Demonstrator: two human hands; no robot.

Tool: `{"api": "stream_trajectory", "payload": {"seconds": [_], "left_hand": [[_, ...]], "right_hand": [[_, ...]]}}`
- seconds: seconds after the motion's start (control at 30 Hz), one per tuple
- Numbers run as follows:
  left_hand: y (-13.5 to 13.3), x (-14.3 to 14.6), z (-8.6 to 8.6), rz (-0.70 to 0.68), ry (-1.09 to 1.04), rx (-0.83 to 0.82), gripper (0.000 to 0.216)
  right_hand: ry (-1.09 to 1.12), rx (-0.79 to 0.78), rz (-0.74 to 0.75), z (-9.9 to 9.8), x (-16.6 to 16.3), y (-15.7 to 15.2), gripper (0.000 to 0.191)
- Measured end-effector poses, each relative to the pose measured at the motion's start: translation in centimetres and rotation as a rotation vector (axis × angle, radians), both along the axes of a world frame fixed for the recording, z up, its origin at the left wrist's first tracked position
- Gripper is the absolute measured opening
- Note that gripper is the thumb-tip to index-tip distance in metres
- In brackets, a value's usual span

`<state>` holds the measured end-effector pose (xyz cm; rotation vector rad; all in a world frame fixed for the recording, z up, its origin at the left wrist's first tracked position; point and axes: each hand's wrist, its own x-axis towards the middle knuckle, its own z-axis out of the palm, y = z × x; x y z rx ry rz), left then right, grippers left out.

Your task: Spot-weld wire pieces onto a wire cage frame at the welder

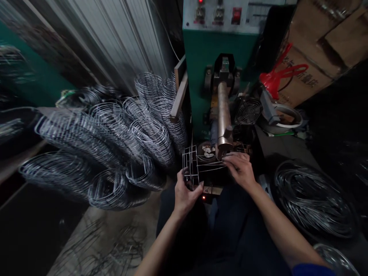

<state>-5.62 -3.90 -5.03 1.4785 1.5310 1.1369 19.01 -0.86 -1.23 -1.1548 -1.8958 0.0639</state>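
Note:
A small wire cage frame (193,165) rests under the copper electrode arm (223,115) of a green spot-welding machine (214,53). My left hand (185,193) grips the frame's near left corner, fingers wrapped round the wires. My right hand (240,168) is closed on the frame's right side, just below the electrode tip, fingers pinching the thin wires there. A small red light (204,197) glows at the machine's front edge between my hands.
Stacks of bent wire loops (115,142) fill the left side. A round bin of wire rings (314,199) sits at the right. A small fan (248,111), a red strap (277,76) and cardboard boxes (324,46) stand beside the machine. Loose wires (115,245) litter the floor.

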Motion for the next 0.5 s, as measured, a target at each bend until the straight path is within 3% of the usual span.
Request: {"api": "stream_trajectory", "payload": {"seconds": [0.2,0.27,0.33,0.4,0.5], "left_hand": [[1.7,-0.2,0.4,-0.04,0.005,0.007,0.071],[1.7,-0.4,0.6,-0.047,0.016,0.014,0.074],[1.4,-0.8,0.5,-0.049,0.045,0.05,0.083],[1.0,-1.3,0.0,-0.036,0.086,0.101,0.093],[0.6,-1.7,-1.3,-0.033,0.085,0.153,0.09]], "right_hand": [[-0.001,-0.008,-0.027,0.9,-0.4,1.0,0.016],[0.028,-0.055,-0.052,1.1,0.8,-0.2,0.016],[0.072,-0.137,-0.162,0.3,3.9,-3.4,0.02],[0.079,-0.234,-0.452,-2.2,9.0,-9.0,0.032],[-0.076,-0.398,-1.149,-8.8,17.9,-20.5,0.051]]}}
